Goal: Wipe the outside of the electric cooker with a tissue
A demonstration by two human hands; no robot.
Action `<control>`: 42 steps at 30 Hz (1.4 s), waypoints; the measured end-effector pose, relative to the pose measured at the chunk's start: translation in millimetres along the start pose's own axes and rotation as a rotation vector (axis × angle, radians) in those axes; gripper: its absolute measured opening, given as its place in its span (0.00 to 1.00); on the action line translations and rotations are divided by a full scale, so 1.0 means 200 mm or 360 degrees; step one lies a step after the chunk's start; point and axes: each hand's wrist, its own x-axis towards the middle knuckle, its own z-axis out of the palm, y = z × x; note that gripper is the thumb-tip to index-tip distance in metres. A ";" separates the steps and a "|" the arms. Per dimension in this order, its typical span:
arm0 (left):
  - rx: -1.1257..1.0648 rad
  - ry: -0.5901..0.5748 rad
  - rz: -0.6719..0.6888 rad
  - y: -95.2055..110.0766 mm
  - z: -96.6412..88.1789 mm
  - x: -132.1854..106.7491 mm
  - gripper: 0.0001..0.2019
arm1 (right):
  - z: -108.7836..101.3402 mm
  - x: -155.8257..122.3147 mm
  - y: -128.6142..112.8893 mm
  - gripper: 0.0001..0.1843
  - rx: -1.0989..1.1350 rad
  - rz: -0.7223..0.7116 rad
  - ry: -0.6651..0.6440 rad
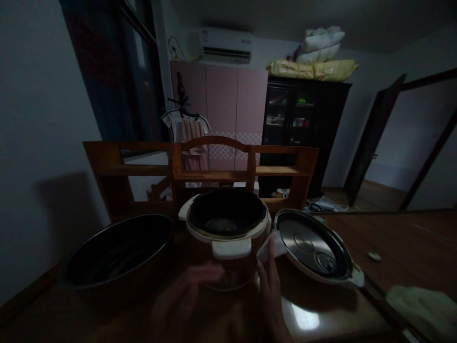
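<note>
An open rice cooker (227,238) with a dark inner pot stands on the wooden table (107,314) in front of me. My left hand (185,297) is blurred by motion and reaches toward the cooker's front wall. My right hand (271,290) presses a white cloth (273,245) against the cooker's right side, fingers stretched upward along it. The cooker's lid (314,247) lies upside down to the right, its metal inside facing up.
A large dark bowl (117,250) sits left of the cooker. A wooden shelf unit (200,166) stands behind it. A pale cloth (424,305) lies at the right near the table's edge. Wardrobes and an open door are farther back.
</note>
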 end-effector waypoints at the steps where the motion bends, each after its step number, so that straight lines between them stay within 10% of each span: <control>1: 0.0013 0.0152 0.0046 -0.03 -0.03 0.10 0.21 | 0.02 -0.02 -0.01 0.37 0.0046 0.0029 -0.0023; 5: 0.0217 0.0593 0.0319 -0.14 -0.07 0.45 0.21 | 0.11 -0.15 -0.01 0.38 0.0048 0.0112 -0.0089; 9: 0.0648 0.0593 0.0573 -0.23 -0.08 0.61 0.20 | 0.16 -0.19 0.00 0.38 0.0051 0.0144 -0.0045; 16: 0.0686 0.0712 0.0508 -0.25 -0.08 0.62 0.25 | 0.17 0.02 -0.14 0.36 0.0193 0.0053 0.0101; 26: 0.0612 0.0728 0.0465 -0.24 -0.07 0.63 0.26 | 0.39 -0.40 0.01 0.38 -0.0198 0.0200 -0.0031; 42: 0.0510 0.0735 0.0457 -0.19 -0.08 0.63 0.22 | 0.37 0.04 -0.06 0.38 0.0044 0.0084 0.0631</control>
